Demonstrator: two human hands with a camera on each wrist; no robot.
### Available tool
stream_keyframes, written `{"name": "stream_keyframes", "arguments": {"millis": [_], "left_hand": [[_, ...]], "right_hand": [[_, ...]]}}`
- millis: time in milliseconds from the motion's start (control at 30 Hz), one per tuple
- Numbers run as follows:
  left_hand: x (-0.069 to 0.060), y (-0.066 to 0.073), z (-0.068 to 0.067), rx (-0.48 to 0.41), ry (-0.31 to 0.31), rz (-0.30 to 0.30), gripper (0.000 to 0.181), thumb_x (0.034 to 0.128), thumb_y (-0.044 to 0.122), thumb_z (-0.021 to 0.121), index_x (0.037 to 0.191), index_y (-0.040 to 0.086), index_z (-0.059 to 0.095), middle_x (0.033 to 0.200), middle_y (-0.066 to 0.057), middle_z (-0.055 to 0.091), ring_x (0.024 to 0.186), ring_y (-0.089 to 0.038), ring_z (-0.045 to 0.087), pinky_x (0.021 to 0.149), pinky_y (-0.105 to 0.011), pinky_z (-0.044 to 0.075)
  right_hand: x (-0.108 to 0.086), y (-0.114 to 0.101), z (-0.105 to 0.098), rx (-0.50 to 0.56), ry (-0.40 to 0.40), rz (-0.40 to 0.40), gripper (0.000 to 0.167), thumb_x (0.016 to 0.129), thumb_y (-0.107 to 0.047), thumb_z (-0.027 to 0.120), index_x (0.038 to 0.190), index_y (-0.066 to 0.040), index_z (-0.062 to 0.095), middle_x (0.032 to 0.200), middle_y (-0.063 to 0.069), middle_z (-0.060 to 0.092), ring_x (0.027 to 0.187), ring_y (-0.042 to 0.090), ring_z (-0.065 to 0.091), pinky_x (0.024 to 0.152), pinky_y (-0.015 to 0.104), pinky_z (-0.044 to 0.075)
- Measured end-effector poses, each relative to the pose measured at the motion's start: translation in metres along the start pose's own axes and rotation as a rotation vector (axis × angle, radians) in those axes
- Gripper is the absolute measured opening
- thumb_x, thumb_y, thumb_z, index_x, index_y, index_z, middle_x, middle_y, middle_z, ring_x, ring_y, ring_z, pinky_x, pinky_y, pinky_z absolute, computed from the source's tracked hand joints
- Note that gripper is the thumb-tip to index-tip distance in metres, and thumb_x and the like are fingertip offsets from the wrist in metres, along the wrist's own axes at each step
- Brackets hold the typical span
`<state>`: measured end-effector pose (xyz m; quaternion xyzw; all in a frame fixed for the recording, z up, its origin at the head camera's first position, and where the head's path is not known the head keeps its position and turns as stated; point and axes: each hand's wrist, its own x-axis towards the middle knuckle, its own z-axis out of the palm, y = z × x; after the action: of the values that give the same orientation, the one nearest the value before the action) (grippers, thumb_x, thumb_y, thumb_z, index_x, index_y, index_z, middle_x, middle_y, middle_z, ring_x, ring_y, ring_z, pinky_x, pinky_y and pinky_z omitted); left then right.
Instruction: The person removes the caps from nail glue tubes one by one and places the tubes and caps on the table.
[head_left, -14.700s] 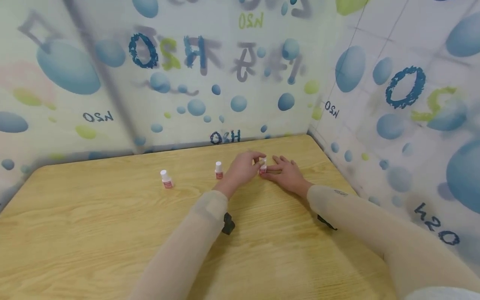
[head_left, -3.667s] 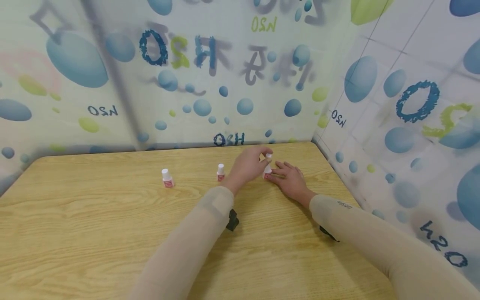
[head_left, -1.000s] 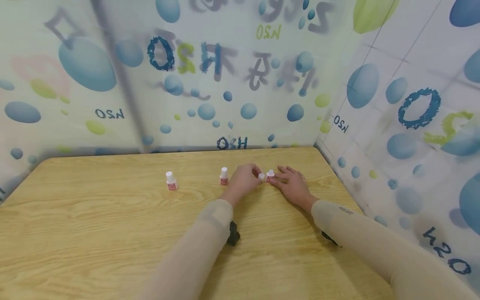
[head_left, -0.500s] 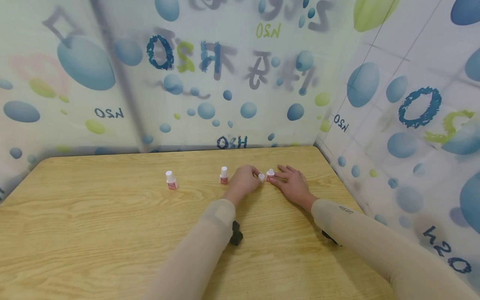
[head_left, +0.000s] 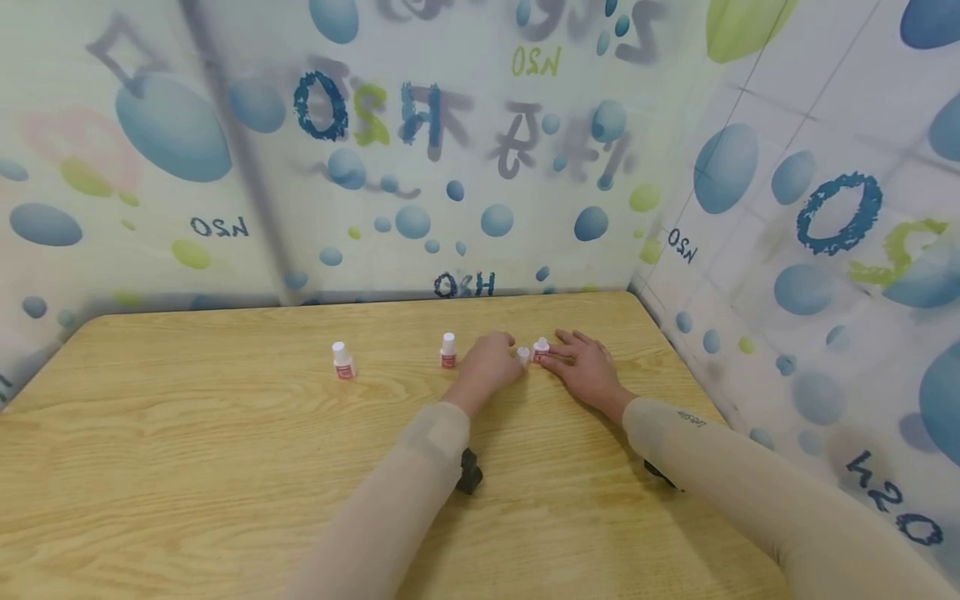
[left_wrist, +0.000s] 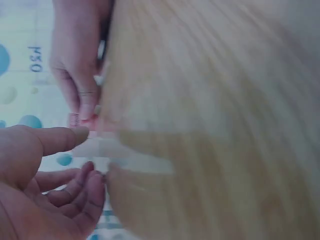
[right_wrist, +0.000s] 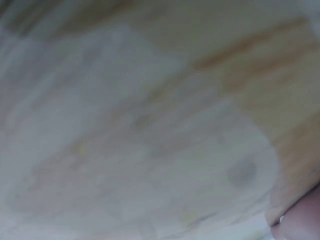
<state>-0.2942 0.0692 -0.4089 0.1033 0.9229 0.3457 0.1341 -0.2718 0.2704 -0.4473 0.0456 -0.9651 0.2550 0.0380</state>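
Observation:
My right hand (head_left: 581, 367) rests on the table and pinches a small white bottle (head_left: 541, 350) with a red label between thumb and finger. Its big cap is off and a narrow white tip shows. Just left of it stands a whitish cap (head_left: 522, 354), beside the fingers of my left hand (head_left: 487, 362). In the left wrist view the left hand (left_wrist: 45, 180) has thumb and fingers apart, and the other hand's fingers meet the bottle's red label (left_wrist: 74, 120). The right wrist view is blurred, with only a fingertip (right_wrist: 300, 222) in the corner.
Two more capped white bottles with red labels stand on the wooden table (head_left: 225, 467): one middle bottle (head_left: 448, 351) close to the left wrist, one left bottle (head_left: 342, 361) further off. A patterned wall (head_left: 390, 192) borders the back, another wall (head_left: 795, 333) the right side.
Earlier the left fingers gripped the bottle's top; the cap then came off and was lowered to the table on the left. Now the left fingers have parted from it. The right hand keeps its hold.

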Motion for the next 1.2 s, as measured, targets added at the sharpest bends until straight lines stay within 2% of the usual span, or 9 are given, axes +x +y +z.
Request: {"name": "stream_keyframes", "arguments": {"millis": [133, 300, 433, 567, 733, 800, 933, 1067, 1200], "left_hand": [[-0.007, 0.002, -0.008, 0.035, 0.006, 0.004, 0.058, 0.0967, 0.023, 0.076, 0.149, 0.006, 0.059, 0.149, -0.014, 0.064, 0.134, -0.032, 0.063, 0.115, -0.048, 0.05], [-0.018, 0.004, -0.025, 0.072, 0.017, 0.054, 0.051, 0.0981, 0.023, 0.076, 0.145, 0.008, 0.063, 0.132, -0.011, 0.074, 0.117, -0.026, 0.07, 0.101, -0.043, 0.058], [-0.025, 0.007, -0.047, 0.055, 0.014, 0.119, 0.049, 0.0987, 0.024, 0.076, 0.144, 0.008, 0.064, 0.124, -0.011, 0.075, 0.11, -0.026, 0.072, 0.093, -0.041, 0.06], [-0.029, 0.008, -0.075, -0.018, 0.053, 0.163, 0.047, 0.0992, 0.027, 0.076, 0.142, 0.01, 0.065, 0.121, -0.01, 0.074, 0.106, -0.026, 0.072, 0.089, -0.043, 0.061], [-0.032, 0.009, -0.103, -0.023, 0.085, 0.208, 0.043, 0.1003, 0.025, 0.074, 0.14, 0.01, 0.067, 0.119, -0.009, 0.074, 0.106, -0.026, 0.071, 0.091, -0.044, 0.06], [-0.034, 0.008, -0.11, -0.015, 0.086, 0.219, 0.041, 0.1006, 0.025, 0.074, 0.139, 0.01, 0.068, 0.12, -0.009, 0.075, 0.109, -0.026, 0.07, 0.094, -0.044, 0.059], [-0.036, 0.004, -0.118, 0.008, 0.077, 0.19, 0.036, 0.1004, 0.027, 0.074, 0.133, 0.011, 0.07, 0.121, -0.008, 0.074, 0.11, -0.025, 0.069, 0.096, -0.044, 0.059], [-0.039, -0.004, -0.127, 0.023, 0.098, 0.178, 0.032, 0.1002, 0.026, 0.074, 0.129, 0.012, 0.071, 0.116, -0.007, 0.073, 0.105, -0.025, 0.068, 0.091, -0.042, 0.058], [-0.042, -0.01, -0.14, 0.02, 0.15, 0.192, 0.03, 0.1018, 0.03, 0.072, 0.127, 0.013, 0.072, 0.113, -0.006, 0.073, 0.102, -0.025, 0.067, 0.087, -0.042, 0.057]], "right_hand": [[0.0, 0.0, 0.0, -0.003, 0.002, -0.009, 0.045, 0.106, -0.04, 0.065, 0.142, -0.013, 0.069, 0.167, 0.016, 0.045, 0.16, 0.046, 0.031, 0.129, 0.07, 0.014], [-0.001, -0.001, -0.001, 0.004, 0.003, -0.021, 0.044, 0.106, -0.039, 0.066, 0.14, -0.013, 0.07, 0.166, 0.017, 0.046, 0.159, 0.047, 0.031, 0.128, 0.072, 0.015], [-0.002, 0.001, 0.0, -0.007, -0.006, -0.024, 0.043, 0.106, -0.038, 0.065, 0.14, -0.013, 0.07, 0.167, 0.018, 0.044, 0.159, 0.048, 0.03, 0.128, 0.072, 0.014], [-0.002, 0.002, 0.0, -0.01, -0.002, -0.031, 0.043, 0.106, -0.037, 0.066, 0.141, -0.013, 0.07, 0.167, 0.018, 0.045, 0.159, 0.048, 0.031, 0.128, 0.073, 0.014], [0.0, 0.004, -0.005, 0.025, -0.027, -0.047, 0.057, 0.105, -0.036, 0.067, 0.154, -0.009, 0.056, 0.168, 0.019, 0.043, 0.16, 0.048, 0.029, 0.129, 0.071, 0.012], [0.002, 0.006, -0.011, 0.102, -0.076, -0.044, 0.068, 0.105, -0.036, 0.067, 0.163, -0.01, 0.043, 0.17, 0.021, 0.037, 0.161, 0.047, 0.025, 0.13, 0.069, 0.01], [0.004, 0.006, -0.034, 0.268, -0.191, 0.004, 0.091, 0.105, -0.04, 0.068, 0.173, -0.02, 0.011, 0.177, 0.021, 0.02, 0.165, 0.045, 0.014, 0.131, 0.067, 0.01], [0.007, -0.007, -0.067, 0.327, -0.134, -0.002, 0.099, 0.103, -0.042, 0.07, 0.173, -0.03, 0.001, 0.18, 0.012, 0.013, 0.166, 0.043, 0.009, 0.129, 0.071, 0.012], [0.013, -0.035, -0.09, 0.34, -0.049, -0.063, 0.094, 0.102, -0.046, 0.071, 0.172, -0.038, 0.008, 0.181, 0.001, 0.013, 0.167, 0.037, 0.009, 0.129, 0.071, 0.014]]}}
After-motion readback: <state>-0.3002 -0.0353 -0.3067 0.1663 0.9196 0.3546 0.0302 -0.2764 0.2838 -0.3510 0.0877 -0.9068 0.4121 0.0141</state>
